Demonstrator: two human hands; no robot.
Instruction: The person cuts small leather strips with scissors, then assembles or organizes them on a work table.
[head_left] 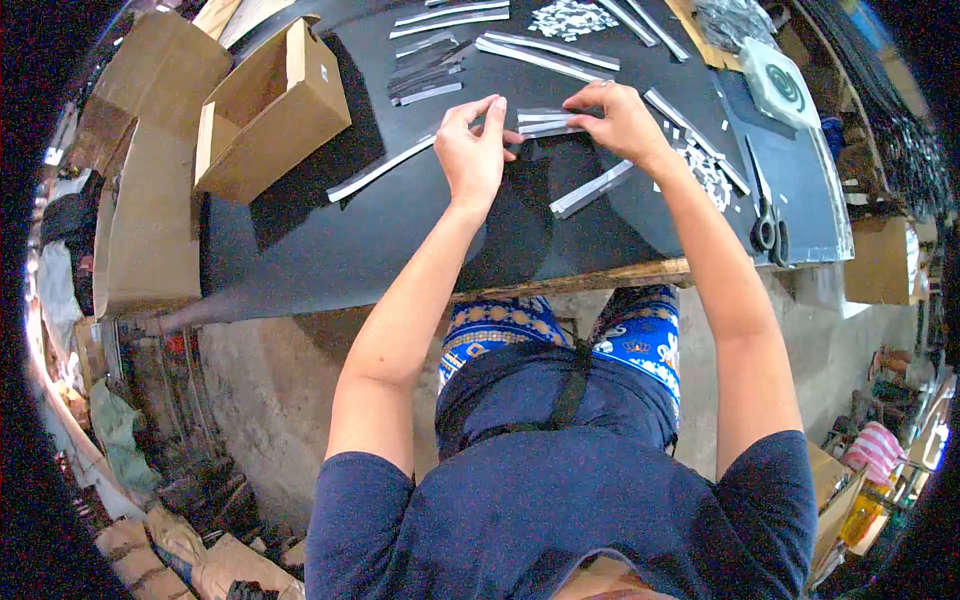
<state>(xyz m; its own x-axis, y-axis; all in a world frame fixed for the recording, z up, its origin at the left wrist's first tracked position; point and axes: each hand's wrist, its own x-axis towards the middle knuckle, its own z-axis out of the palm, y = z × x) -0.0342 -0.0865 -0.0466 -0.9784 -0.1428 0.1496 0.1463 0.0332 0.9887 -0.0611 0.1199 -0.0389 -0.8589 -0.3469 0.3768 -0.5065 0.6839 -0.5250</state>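
Note:
Over the dark tabletop (300, 270), my right hand (625, 125) pinches the right end of a few short black-and-white strips (545, 122). My left hand (472, 150) is at their left end, thumb and forefinger close together; whether it holds anything is too small to tell. A long white-edged strip (385, 170) runs out to the left of my left hand. Another strip (590, 190) lies below my right hand. Short dark strips (425, 70) are stacked beyond my left hand. Small white pieces (705, 175) are scattered right of my right forearm.
An open cardboard box (275, 120) stands at the left beside a larger cardboard piece (150, 220). Black scissors (768, 225) lie near the right edge. Long strips (545, 55) and a white pile (570, 18) are at the back. A clear bag (780, 85) sits back right.

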